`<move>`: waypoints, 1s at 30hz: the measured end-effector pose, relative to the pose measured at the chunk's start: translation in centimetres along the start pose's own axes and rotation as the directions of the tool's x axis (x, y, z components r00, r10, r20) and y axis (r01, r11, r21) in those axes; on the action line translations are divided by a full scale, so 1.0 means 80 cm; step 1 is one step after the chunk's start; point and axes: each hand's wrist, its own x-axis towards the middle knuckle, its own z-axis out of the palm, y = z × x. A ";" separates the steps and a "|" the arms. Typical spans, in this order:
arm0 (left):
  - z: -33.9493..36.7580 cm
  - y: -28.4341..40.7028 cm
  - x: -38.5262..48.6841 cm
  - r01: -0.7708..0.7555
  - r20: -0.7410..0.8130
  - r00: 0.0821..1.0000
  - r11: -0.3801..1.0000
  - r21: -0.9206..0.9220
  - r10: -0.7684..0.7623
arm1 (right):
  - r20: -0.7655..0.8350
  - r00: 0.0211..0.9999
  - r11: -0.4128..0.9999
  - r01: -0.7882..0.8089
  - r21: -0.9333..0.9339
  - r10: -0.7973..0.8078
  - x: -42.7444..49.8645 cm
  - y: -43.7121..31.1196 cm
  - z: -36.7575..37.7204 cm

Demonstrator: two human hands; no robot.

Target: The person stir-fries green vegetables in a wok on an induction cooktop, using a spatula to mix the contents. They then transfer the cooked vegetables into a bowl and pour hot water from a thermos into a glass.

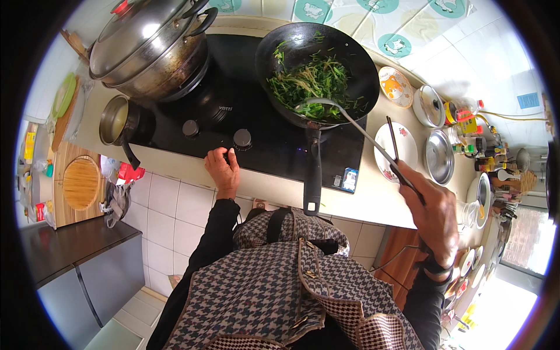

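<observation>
My right hand [431,210] grips the dark handle of a long metal cooking utensil [358,122], a spatula or ladle. Its curved head reaches into chopped leafy greens [310,83] in a black wok [363,74], and the greens partly cover it. The wok sits on the right of a black glass cooktop [271,153], its long handle [313,175] pointing towards me. At the cooktop's front edge rests my left hand [224,173], just below a control knob [242,138]. Its fingers are loosely curled, the thumb stands apart, and nothing shows in it.
A large lidded steel pot [148,65] occupies the left burner. Near it, a small saucepan [114,120] with pale contents has its handle over the counter edge. Right of the wok are a floral plate [407,142] with chopsticks [392,138], a metal dish [439,157] and several bottles.
</observation>
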 end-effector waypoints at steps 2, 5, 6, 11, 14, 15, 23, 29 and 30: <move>0.001 -0.001 0.000 0.008 0.002 1.000 1.000 -0.017 -0.008 | -0.010 1.000 0.990 0.000 -0.139 -0.002 0.018 0.006 0.033; 0.000 -0.003 0.000 -0.002 0.010 1.000 1.000 -0.021 0.002 | -0.095 0.995 0.988 -0.046 -0.149 0.032 0.050 0.034 0.082; -0.001 -0.003 0.000 -0.005 0.017 1.000 1.000 -0.013 0.005 | -0.165 0.986 0.994 0.003 -0.113 -0.022 0.051 0.045 0.089; -0.004 -0.002 -0.001 0.013 0.036 0.999 1.000 0.002 -0.013 | -0.293 0.949 0.990 -0.133 -0.044 0.115 0.076 0.077 0.100; -0.003 -0.002 0.001 0.008 0.030 1.000 1.000 0.003 -0.008 | -0.283 0.957 0.997 -0.077 -0.027 0.067 0.089 0.063 0.105; -0.003 -0.002 0.001 0.004 0.022 1.000 1.000 0.003 -0.004 | -0.268 0.962 0.998 -0.057 -0.007 0.053 0.088 0.056 0.105; 0.001 -0.003 0.000 0.020 0.017 1.000 1.000 0.023 -0.020 | -0.228 0.965 0.962 -0.068 0.265 0.131 0.072 0.070 0.087; 0.000 -0.005 0.001 0.005 -0.004 1.000 1.000 -0.001 -0.005 | -0.156 0.944 0.884 -0.203 0.421 0.291 0.168 0.080 0.142; -0.001 -0.005 0.001 0.007 -0.001 1.000 1.000 -0.012 -0.007 | -0.115 0.967 0.893 -0.160 0.421 0.227 0.164 0.075 0.139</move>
